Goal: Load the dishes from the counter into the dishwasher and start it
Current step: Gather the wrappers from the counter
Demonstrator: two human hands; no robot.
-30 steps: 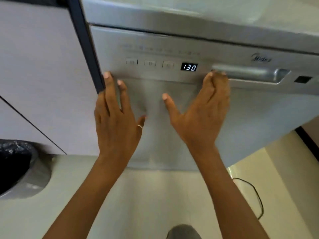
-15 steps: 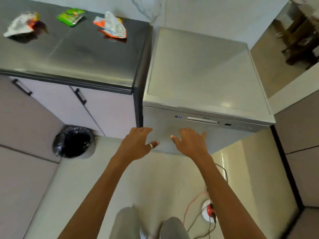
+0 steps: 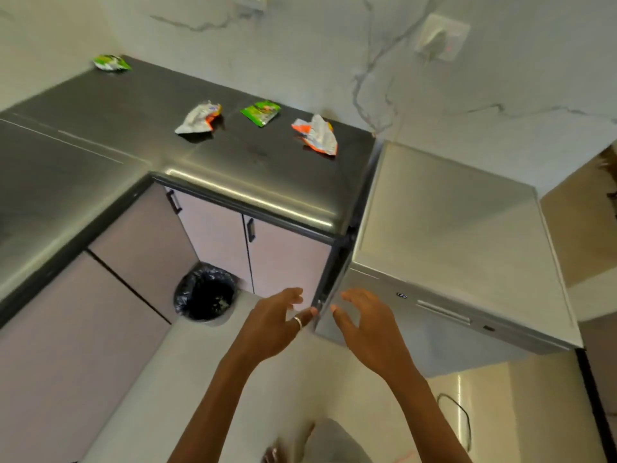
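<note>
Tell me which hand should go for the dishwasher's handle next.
Likely right. The right hand hangs open in front of the dishwasher, nearer the handle; the left hand, also open, is off its left edge, by the cabinet.

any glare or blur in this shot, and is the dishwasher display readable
In the head view, a bright glare streak runs along the counter front edge. The wide lens bows the straight edges of counter and dishwasher. The left hand and right hand look slightly soft. The display is lit but too small to read surely.
</note>
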